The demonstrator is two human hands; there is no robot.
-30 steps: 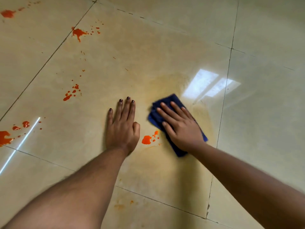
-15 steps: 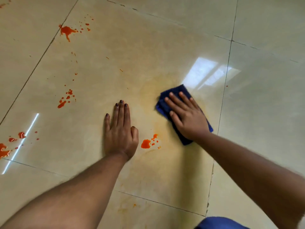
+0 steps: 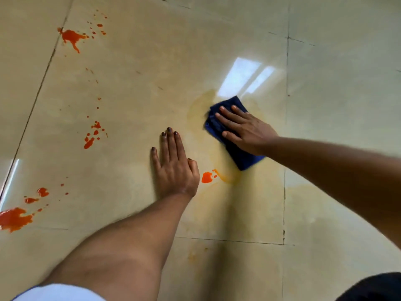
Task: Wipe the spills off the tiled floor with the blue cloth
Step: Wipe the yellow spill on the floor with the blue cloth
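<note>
in the head view the right hand (image 3: 245,129) presses flat, fingers spread, on the folded blue cloth (image 3: 240,155) on the tiled floor (image 3: 336,127). the left hand (image 3: 173,166) lies flat on the tile beside an orange spill (image 3: 207,177). a faint yellowish smear (image 3: 227,179), perhaps wiped residue, curves by the cloth.

Your left hand (image 3: 173,168) lies flat on the floor (image 3: 134,88), and your right hand (image 3: 245,129) lies flat on the cloth (image 3: 243,155) to its right and slightly farther from you. A small spill (image 3: 207,177) sits between them, just beside your left thumb. More spills lie well to the left: one cluster (image 3: 92,136) level with your left fingertips, one (image 3: 72,38) far ahead, one (image 3: 14,218) at the left edge.
</note>
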